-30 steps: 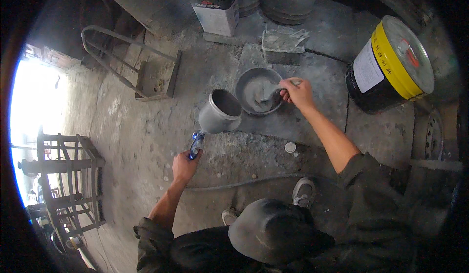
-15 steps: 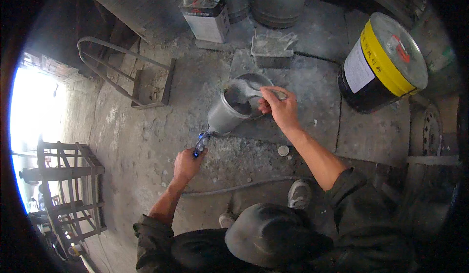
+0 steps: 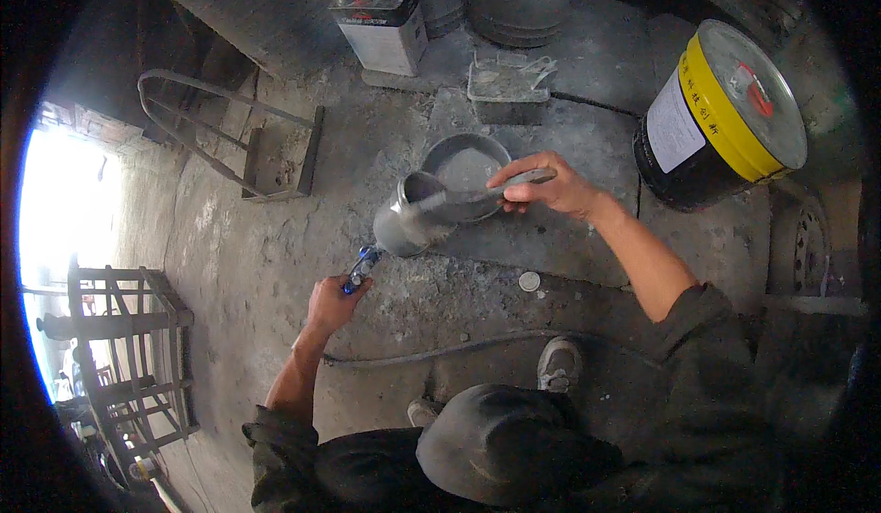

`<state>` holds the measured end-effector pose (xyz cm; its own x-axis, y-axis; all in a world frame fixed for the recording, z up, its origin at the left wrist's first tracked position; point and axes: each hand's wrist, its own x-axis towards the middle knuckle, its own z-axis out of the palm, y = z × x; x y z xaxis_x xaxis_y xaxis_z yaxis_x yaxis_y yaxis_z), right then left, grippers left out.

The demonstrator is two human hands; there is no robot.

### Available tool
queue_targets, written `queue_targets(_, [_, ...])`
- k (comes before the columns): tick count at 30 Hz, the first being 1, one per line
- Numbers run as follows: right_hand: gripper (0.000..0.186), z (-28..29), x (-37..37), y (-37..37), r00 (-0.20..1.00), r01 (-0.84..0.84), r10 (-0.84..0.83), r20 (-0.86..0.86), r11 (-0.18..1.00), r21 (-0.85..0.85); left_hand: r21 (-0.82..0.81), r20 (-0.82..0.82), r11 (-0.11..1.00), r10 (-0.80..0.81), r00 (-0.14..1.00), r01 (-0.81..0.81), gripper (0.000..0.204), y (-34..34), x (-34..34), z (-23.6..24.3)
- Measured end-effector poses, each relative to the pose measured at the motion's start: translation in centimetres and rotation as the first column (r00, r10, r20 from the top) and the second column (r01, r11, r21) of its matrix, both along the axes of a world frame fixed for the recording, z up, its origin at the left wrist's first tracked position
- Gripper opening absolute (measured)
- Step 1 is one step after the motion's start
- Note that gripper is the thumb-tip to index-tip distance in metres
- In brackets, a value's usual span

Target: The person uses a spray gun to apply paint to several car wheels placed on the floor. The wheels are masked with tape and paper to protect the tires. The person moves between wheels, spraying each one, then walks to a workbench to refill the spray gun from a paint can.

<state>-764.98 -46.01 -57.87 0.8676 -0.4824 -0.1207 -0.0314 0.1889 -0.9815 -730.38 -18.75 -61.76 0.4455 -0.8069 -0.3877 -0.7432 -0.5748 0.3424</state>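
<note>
My left hand (image 3: 336,304) grips a blue and silver spray gun (image 3: 363,268) that has an open metal cup (image 3: 395,228) at its end. The cup is tilted, its mouth facing up and away from me. My right hand (image 3: 553,187) is closed round the handle of a grey-coated, brush-like tool (image 3: 530,179). Motion smears the tool's head in front of the cup's mouth, so I cannot tell whether it touches the rim. Just behind the cup, a round bowl (image 3: 505,153) with grey contents rests on the floor.
A black and yellow drum (image 3: 711,114) stands at right. Farther back are a rectangular can (image 3: 381,31), a coated square tub (image 3: 507,105) and large grey buckets (image 3: 523,4). A metal hand frame (image 3: 298,160) lies left. A hose (image 3: 431,355) and small round lid (image 3: 529,281) lie near my feet.
Both the spray gun and its cup have shifted left and slightly toward me, uncovering more of the bowl. My right hand has moved a little right, and the tool's head now blurs across the cup.
</note>
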Motion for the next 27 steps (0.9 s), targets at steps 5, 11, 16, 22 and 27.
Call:
queue_targets(5, [0.028,1.0,-0.4,-2.7,0.978,-0.207,0.196,-0.07,0.941,-0.269,0.053,-0.049,0.998,-0.026,0.998,0.029,0.053,0.7,-0.3,-1.0])
queue_targets(11, [0.024,0.6,-1.4,-5.0,0.981,-0.187,0.15,-0.121,0.886,-0.423,0.007,-0.008,0.999,-0.048,0.999,0.048,0.051,1.5,-0.1,-1.5])
queue_targets(16, [0.027,-3.0,-0.5,-4.6,0.895,0.132,-0.39,-0.217,0.695,-0.706,-0.012,-0.04,1.0,0.014,0.999,-0.015,0.049,1.5,-0.1,-1.0])
queue_targets(22, [0.028,-7.0,0.6,-1.4,0.89,-0.089,-0.298,-0.344,0.629,-0.773,0.001,0.012,1.0,-0.004,1.0,0.004,0.048,1.2,-0.5,-0.8])
queue_targets(27, [0.027,-5.0,0.4,-0.6,0.894,-0.046,-0.308,-0.325,0.658,-0.751,0.045,0.014,0.997,0.055,0.998,-0.056,0.048,1.3,-1.0,-0.3])
